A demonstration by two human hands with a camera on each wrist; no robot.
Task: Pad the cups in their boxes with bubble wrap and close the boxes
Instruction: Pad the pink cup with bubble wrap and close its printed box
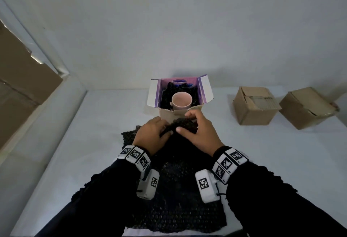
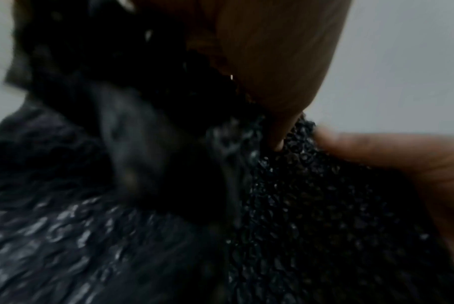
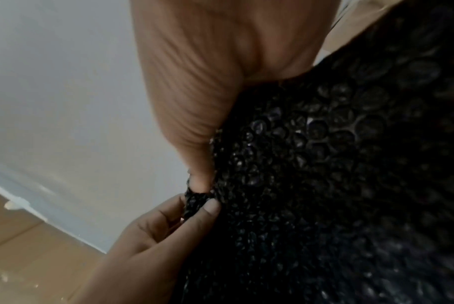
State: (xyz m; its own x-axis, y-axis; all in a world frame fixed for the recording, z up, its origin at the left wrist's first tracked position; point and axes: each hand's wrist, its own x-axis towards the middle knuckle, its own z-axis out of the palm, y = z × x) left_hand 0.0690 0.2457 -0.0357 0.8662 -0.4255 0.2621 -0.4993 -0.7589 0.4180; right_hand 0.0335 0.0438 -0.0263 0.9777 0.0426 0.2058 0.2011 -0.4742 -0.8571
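Observation:
An open cardboard box (image 1: 201, 94) with purple inner flaps stands mid-table. A pink cup (image 1: 181, 102) sits upright in it, with black bubble wrap (image 1: 166, 96) packed around it. A large black bubble wrap sheet (image 1: 174, 208) lies on the table under my forearms. Its far edge is bunched up just in front of the box. My left hand (image 1: 165, 129) and right hand (image 1: 185, 122) both grip that bunch. In the right wrist view my left hand's fingertips (image 3: 210, 205) pinch the wrap (image 3: 324, 164) beside my right thumb. The left wrist view is blurred and shows the wrap (image 2: 311, 205).
Two closed brown cardboard boxes (image 1: 255, 105) (image 1: 306, 107) stand at the right on the white table (image 1: 93, 124). A big brown carton (image 1: 22, 83) leans at the far left. The wall rises right behind the open box. Something blue-rimmed (image 1: 179, 81) shows at the back of the box.

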